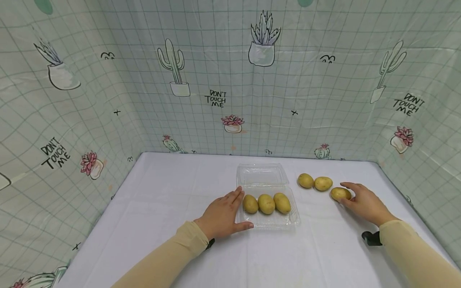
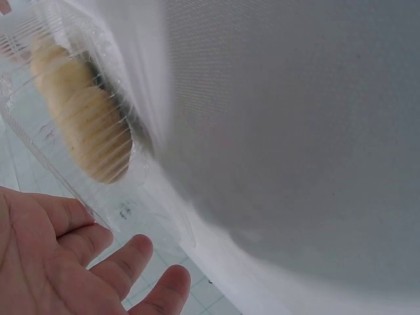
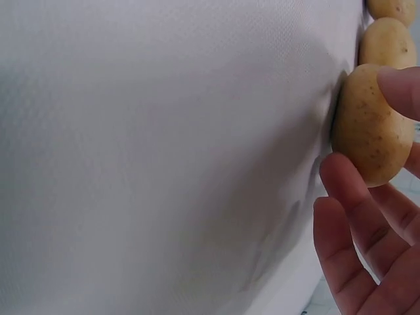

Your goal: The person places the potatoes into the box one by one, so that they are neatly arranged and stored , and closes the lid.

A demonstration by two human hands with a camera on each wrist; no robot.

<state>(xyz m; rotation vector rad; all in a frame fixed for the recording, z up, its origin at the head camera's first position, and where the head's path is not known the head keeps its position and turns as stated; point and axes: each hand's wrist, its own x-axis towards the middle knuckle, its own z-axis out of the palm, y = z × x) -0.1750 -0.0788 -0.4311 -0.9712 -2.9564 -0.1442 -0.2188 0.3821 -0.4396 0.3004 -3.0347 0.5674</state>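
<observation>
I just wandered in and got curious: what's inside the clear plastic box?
Three potatoes sit in a row inside the clear plastic box; its lid is open on the far side. The box floor directly beneath the potatoes is covered, so I can't see that.

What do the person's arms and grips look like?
Plain pale-beige long sleeves cover both arms: the left sleeve and right sleeve, wrinkled near the wrists. The left grip and right grip are bare, gloveless hands. A black rounded piece juts out by the right cuff; a smaller dark bit peeks out at the left.
</observation>
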